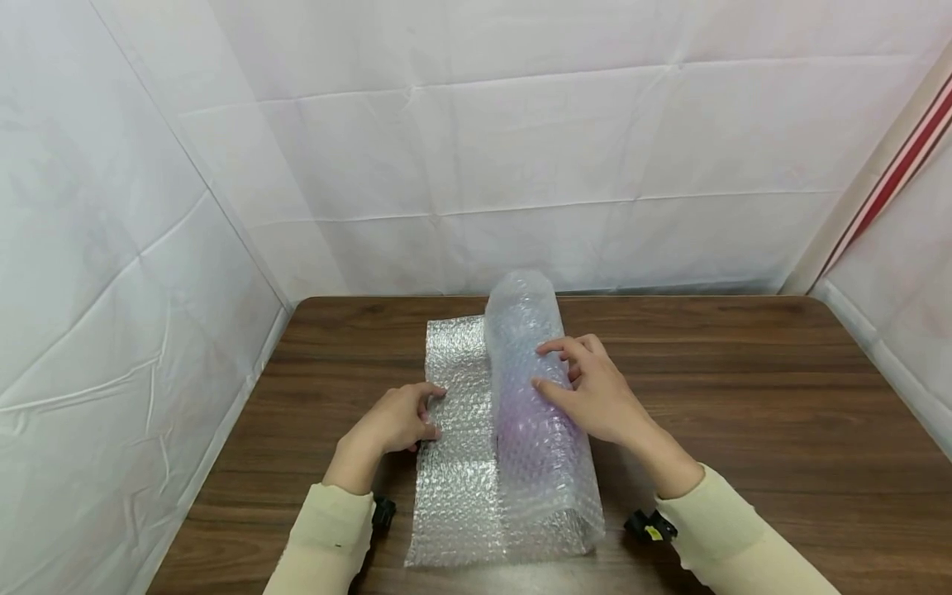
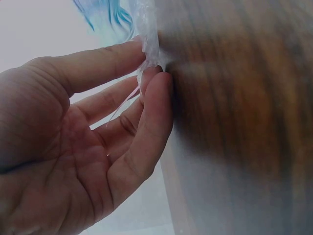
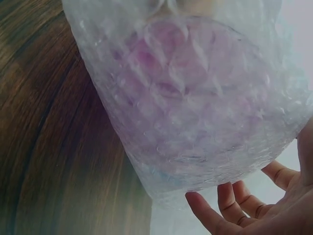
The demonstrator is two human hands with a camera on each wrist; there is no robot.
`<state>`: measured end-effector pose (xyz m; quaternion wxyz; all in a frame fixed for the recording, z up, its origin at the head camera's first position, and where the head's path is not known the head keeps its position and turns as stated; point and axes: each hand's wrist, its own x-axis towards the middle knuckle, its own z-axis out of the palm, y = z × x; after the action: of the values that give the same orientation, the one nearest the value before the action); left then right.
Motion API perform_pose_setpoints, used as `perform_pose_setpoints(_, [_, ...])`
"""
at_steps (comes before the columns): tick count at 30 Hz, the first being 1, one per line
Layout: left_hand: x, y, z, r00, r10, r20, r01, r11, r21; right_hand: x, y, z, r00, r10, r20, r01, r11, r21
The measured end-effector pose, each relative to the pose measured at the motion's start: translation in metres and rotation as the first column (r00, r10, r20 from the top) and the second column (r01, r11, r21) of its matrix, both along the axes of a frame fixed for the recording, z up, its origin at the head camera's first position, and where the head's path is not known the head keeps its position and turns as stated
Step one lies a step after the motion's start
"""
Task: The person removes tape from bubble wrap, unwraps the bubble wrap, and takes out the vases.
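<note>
On the table lies a sheet of clear bubble wrap [image 1: 459, 471], its left part flat and its right part rolled round a pinkish-purple and bluish object [image 3: 190, 88]. The wrapped bundle [image 1: 528, 355] runs lengthwise, away from me; the layers blur what is inside. At the sheet's left edge my left hand [image 1: 390, 417] pinches the wrap between thumb and fingers, as the left wrist view shows close up. My right hand [image 1: 598, 392] rests on the right side of the bundle, fingers spread and slightly bent, fingertips against the plastic.
The brown wooden table [image 1: 744, 397] extends on both sides of the bundle. White sheeting [image 1: 521, 149] hangs behind its far edge and along the left and right sides. A red strip [image 1: 900, 178] runs down the right corner.
</note>
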<state>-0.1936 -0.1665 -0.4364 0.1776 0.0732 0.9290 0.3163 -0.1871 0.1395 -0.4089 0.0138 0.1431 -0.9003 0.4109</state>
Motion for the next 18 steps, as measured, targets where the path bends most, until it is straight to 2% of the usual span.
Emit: perform_pose_setpoints(18, [-0.002,-0.002,0.000,1.000,0.008,0.018,-0.008,1.000,0.029,-0.003,0.013,0.000,1.000,-0.001,0.005,0.001,1.000,-0.012])
